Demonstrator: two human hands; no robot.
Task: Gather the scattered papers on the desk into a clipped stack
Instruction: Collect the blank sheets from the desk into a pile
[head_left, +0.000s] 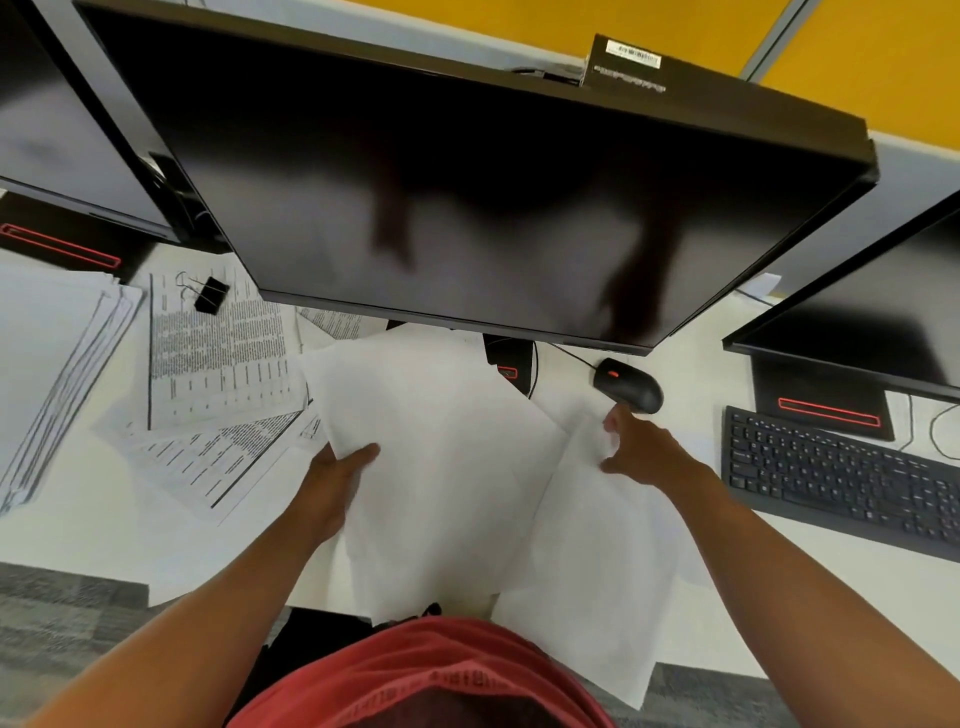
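My left hand (335, 475) grips the left edge of a blank white sheet (441, 467) held over the middle of the desk. Spread out flat, my right hand (641, 449) lies on another blank sheet (597, 561) to the right, its fingertips close to the mouse. Printed pages (218, 353) lie fanned at the left, and a black binder clip (210, 295) rests on the top one. A further pile of papers (57, 374) sits at the far left edge.
A large dark monitor (467, 197) hangs over the desk's back half. A black mouse (628, 384) sits beside my right hand, a black keyboard (841, 478) at the right. More monitors stand at both sides. The desk's front edge (78, 564) meets grey carpet.
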